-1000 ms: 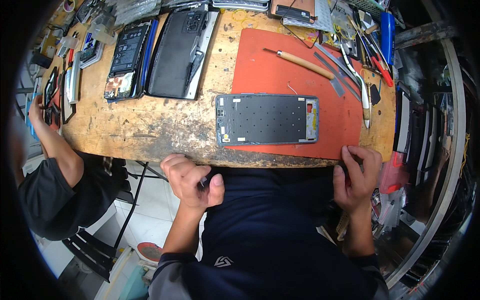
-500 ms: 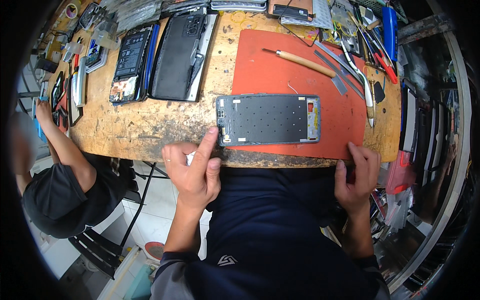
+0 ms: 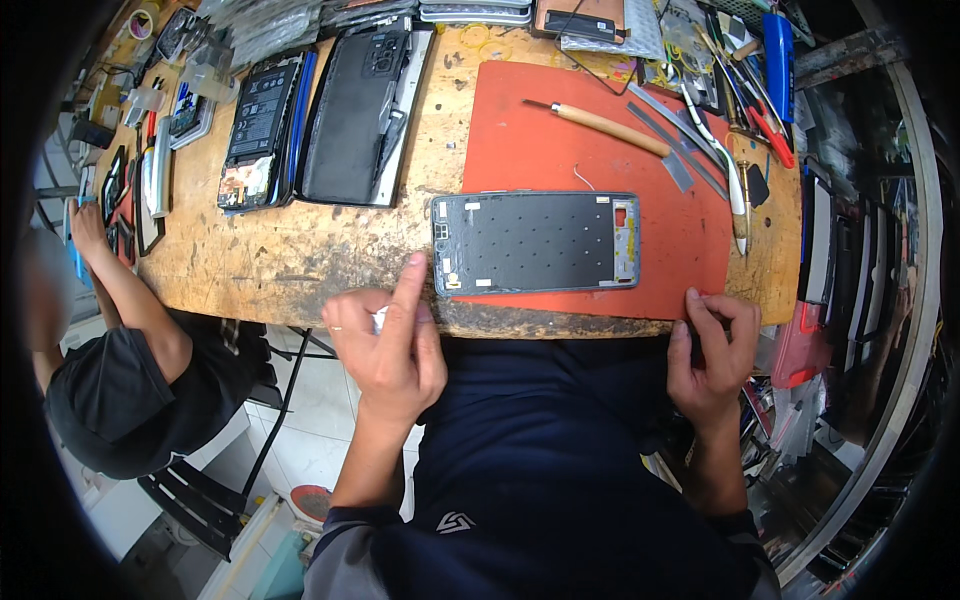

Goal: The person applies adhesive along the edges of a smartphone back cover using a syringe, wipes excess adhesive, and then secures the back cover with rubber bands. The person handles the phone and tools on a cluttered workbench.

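A dark phone frame (image 3: 530, 242) lies flat across the red mat (image 3: 520, 120), with pale strips near its corners and a cut-out at its right end. My left hand (image 3: 385, 345) is beside the frame's lower left corner, index finger stretched out toward it, apart from its edge. The other fingers curl round a small white wad (image 3: 380, 318), mostly hidden. At the table's front edge my right hand (image 3: 715, 350) rests by the mat's lower right corner. Its thumb and index finger are apart, the other fingers loosely bent, holding nothing that I can see.
A wooden-handled tool (image 3: 610, 130), thin metal strips (image 3: 660, 135) and a white brush (image 3: 738, 200) lie at the right. Opened phones (image 3: 255, 130) and a black back cover (image 3: 350, 115) lie at the left. Another person (image 3: 130, 390) sits at the far left.
My left index finger has drawn slightly left and back from the phone frame's corner. My right index finger has shifted slightly left along the mat's edge. The frame stays in place.
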{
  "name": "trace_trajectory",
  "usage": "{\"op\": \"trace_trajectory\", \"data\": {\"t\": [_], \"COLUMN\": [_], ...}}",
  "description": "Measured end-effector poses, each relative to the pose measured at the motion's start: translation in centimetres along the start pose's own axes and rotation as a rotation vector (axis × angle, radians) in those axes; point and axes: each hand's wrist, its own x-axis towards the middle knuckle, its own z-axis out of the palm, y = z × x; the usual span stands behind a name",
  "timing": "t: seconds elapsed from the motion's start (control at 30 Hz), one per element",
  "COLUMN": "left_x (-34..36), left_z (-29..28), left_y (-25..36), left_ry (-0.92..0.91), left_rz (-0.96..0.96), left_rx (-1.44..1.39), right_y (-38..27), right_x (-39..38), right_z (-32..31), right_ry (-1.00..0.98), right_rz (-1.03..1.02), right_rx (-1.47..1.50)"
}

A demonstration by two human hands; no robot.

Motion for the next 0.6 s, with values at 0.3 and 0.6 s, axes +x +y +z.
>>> {"op": "trace_trajectory", "data": {"t": [0.3,0.6], "left_x": [-0.5,2.1], "left_z": [-0.7,-0.8], "left_y": [-0.1,-1.2], "left_ry": [0.154,-0.032], "left_rz": [0.119,-0.124], "left_rx": [-0.053,-0.105], "right_y": [0.0,0.1], "right_x": [-0.1,-0.1], "right_z": [0.0,0.1], "right_ry": [-0.002,0.011], "right_rz": [-0.005,-0.004], "right_rx": [-0.02,-0.015]}}
